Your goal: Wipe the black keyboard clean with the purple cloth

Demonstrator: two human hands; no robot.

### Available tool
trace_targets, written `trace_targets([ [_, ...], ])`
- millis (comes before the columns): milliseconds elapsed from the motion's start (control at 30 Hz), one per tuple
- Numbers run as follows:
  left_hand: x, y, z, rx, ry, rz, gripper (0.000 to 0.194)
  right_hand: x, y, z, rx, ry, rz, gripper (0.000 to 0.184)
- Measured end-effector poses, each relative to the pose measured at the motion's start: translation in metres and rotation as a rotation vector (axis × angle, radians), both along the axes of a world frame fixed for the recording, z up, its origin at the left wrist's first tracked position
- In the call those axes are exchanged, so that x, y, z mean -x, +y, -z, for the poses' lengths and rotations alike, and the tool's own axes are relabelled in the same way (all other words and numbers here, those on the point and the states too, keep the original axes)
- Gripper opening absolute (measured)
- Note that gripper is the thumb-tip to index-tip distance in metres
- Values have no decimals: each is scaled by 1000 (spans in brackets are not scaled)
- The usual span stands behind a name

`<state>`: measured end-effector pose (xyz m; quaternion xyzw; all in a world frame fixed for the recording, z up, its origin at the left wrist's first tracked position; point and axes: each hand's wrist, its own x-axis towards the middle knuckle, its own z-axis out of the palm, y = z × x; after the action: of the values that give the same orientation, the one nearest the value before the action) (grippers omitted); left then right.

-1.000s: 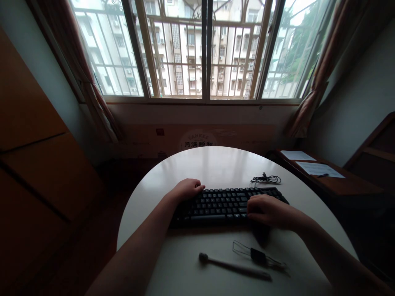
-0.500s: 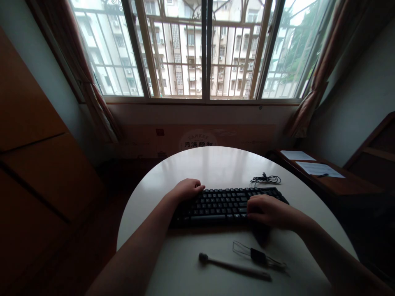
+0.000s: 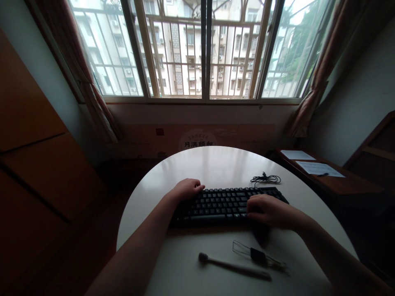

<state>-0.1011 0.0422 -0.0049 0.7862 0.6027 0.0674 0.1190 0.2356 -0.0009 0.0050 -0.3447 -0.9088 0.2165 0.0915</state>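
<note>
A black keyboard (image 3: 216, 205) lies flat on the round white table. My left hand (image 3: 187, 190) is closed over its far left corner, steadying it with the thumb side toward the keys. Over the right part of the keys, my right hand (image 3: 262, 209) has its fingers curled together; whatever they hold is hidden. On the near side of the keyboard lie a small brush (image 3: 234, 267) with a long handle and dark bristles, and a wire keycap puller (image 3: 258, 257) with a black body.
A coiled black cable (image 3: 266, 179) rests behind the keyboard. The white table (image 3: 203, 162) has a curved far edge. To the right, a brown side table (image 3: 354, 183) bears paper sheets (image 3: 321, 169) and a dark pen. A barred window is ahead.
</note>
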Motion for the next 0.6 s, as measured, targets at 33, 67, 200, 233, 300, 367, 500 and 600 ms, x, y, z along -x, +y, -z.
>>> trace_targets([
  [33,0,0,0,0,0,0,42,0,0,0,1,1,0,14],
  [67,0,1,1,-1,0,0,42,0,0,0,0,1,-1,14],
  [200,1,2,3,-9,6,3,43,0,-1,0,5,5,-2,14],
  [233,1,2,4,-11,9,5,43,0,-1,0,5,5,0,14],
  [300,2,3,4,-16,18,7,43,0,-1,0,6,3,2,14],
  [367,2,3,4,-16,22,7,43,0,-1,0,3,4,4,14],
  [500,1,2,4,-5,13,-1,43,-1,-1,1,2,8,1,15],
  [600,1,3,3,3,11,-6,43,-1,-1,2,1,10,-5,16],
])
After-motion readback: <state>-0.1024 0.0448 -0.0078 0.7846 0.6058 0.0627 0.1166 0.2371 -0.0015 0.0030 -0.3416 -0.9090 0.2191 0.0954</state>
